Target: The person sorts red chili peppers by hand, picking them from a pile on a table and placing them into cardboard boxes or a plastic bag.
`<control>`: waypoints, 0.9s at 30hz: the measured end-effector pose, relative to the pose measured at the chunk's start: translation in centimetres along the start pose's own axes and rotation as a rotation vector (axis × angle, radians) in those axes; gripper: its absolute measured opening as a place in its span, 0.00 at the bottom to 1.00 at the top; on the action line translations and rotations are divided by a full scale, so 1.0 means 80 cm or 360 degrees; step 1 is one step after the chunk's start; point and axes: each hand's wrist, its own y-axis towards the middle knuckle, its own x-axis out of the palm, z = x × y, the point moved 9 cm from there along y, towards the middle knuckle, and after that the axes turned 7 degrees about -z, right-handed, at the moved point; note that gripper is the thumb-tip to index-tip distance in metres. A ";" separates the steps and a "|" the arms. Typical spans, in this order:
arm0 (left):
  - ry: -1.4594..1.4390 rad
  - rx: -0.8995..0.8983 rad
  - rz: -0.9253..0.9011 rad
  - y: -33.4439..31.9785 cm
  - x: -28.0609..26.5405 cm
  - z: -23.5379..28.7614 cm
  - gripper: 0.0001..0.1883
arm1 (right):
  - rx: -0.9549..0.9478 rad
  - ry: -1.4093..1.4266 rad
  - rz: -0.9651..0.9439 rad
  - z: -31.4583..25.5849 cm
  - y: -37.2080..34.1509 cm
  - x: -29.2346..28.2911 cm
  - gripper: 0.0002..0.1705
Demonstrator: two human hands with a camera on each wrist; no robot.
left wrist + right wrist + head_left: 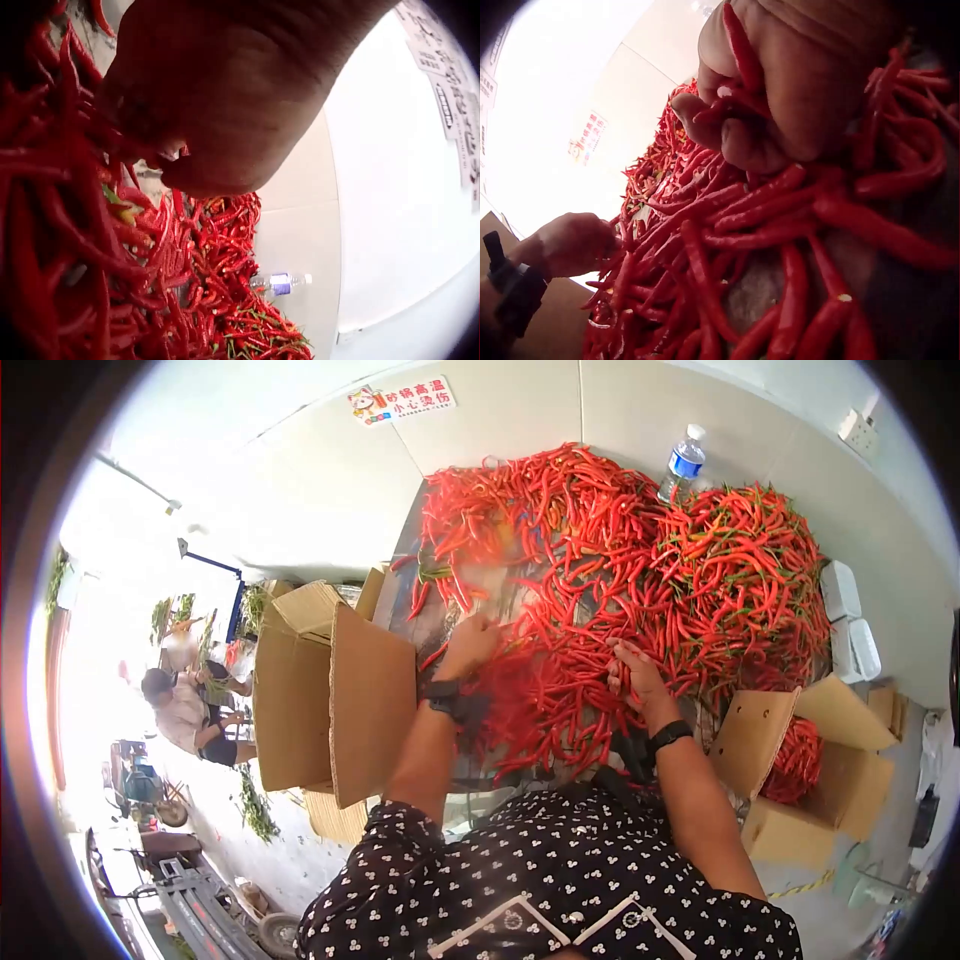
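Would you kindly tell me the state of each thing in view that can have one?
Right hand, curled round slim red chillies.
Left hand, fingers curled; what it holds is unclear.
Rightmost chilli heap, many green stems on.
Clear plastic bottle with blue label, capped.
Left brown cardboard box, open.
Right brown cardboard box, open, more chillies inside.

Both hands (636, 672) among red chillies (600, 575), between two open cardboard boxes (372, 705), a bottle (683, 464) beyond.

chili peppers (585, 595) between two boxes (372, 705)
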 end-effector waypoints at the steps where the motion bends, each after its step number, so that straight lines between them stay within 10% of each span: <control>1: -0.0009 -0.0011 0.0016 0.004 0.003 -0.004 0.14 | 0.0046 0.0004 -0.0081 0.000 0.002 0.004 0.15; 6: 0.0245 0.0349 0.0292 0.012 0.004 0.048 0.14 | -0.0022 0.0007 -0.0078 0.005 -0.004 -0.001 0.11; 14: 0.0761 0.0148 0.0000 0.017 0.044 0.043 0.15 | 0.0008 0.0033 -0.0208 0.004 -0.003 0.003 0.11; 22: -0.1515 -0.0182 -0.0029 -0.029 -0.004 -0.018 0.06 | 0.0035 0.0063 -0.0270 0.002 0.003 0.006 0.12; 27: -0.1177 -0.0261 -0.0123 -0.029 0.022 -0.004 0.07 | 0.0044 0.0073 -0.0296 0.003 0.004 0.007 0.11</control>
